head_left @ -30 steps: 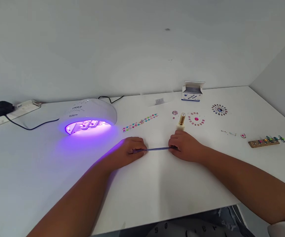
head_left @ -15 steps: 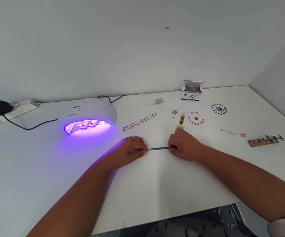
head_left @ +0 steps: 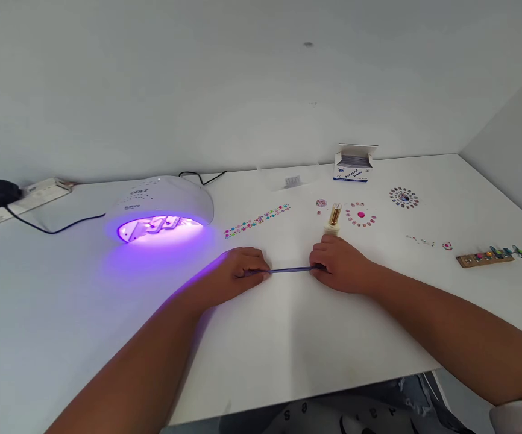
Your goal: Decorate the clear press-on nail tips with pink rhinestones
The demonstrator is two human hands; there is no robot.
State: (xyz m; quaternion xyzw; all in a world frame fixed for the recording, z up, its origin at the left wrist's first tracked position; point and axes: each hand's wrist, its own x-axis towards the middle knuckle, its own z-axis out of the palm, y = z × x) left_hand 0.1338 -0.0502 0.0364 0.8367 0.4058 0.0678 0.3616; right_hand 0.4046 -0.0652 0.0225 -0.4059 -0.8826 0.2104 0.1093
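Note:
A thin blue stick-like tool (head_left: 290, 270) stretches level between my two hands, just above or on the white table; its exact kind I cannot make out. My left hand (head_left: 243, 271) is closed on one end, thumb and fingers pinched together. Around the other end, which looks darker, my right hand (head_left: 340, 264) is closed as well. Right behind the right hand's knuckles stands a small bottle (head_left: 333, 220) with a gold-and-clear top, its lower part hidden by the hand. To the left of my left hand, a white nail lamp (head_left: 175, 199) glows purple.
A strip of colourful flower stickers (head_left: 256, 222) lies behind my hands. Rings of small gems (head_left: 361, 214) and another gem wheel (head_left: 404, 198) are at right. An alcohol pads box (head_left: 351, 172) stands open by the wall. A brown strip (head_left: 484, 259) bears shiny pieces. A power strip (head_left: 46, 188) lies far left.
The view has shifted very slightly. Both hands keep their hold on the blue tool in the same place.

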